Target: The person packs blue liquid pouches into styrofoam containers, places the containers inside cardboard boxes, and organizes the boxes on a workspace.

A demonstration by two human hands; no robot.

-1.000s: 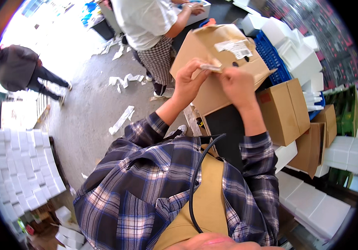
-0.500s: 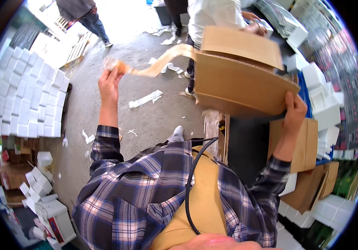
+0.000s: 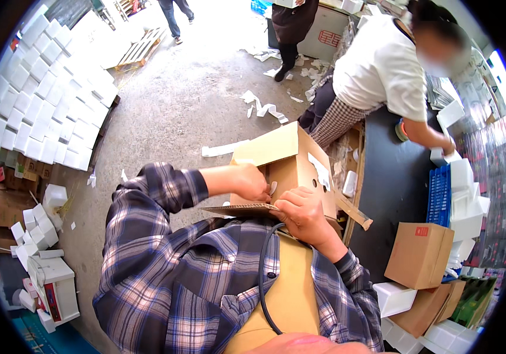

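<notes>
A brown cardboard box (image 3: 283,177) is close in front of my chest, its flaps standing open towards me and to the left. My right hand (image 3: 305,217) is closed round the edge of the box and its near flap (image 3: 244,209). My left hand (image 3: 246,182) reaches into the opening with curled fingers; a small whitish bit shows by the fingertips, and what they hold is hidden. A strip of brown tape (image 3: 354,211) sticks out from the box's right side. The box's far side has round holes and a white label (image 3: 318,171).
At right, a person in white (image 3: 377,65) leans over a black table (image 3: 385,159) bearing a tape roll (image 3: 401,130) and blue crate (image 3: 439,194). Another carton (image 3: 419,253) stands nearer. White foam boxes (image 3: 40,106) are stacked at left; paper scraps (image 3: 265,108) litter the floor.
The box has come down and in towards my chest, and turned. My left hand, earlier out left holding a tape roll with its strip stretched, is now at the box opening.
</notes>
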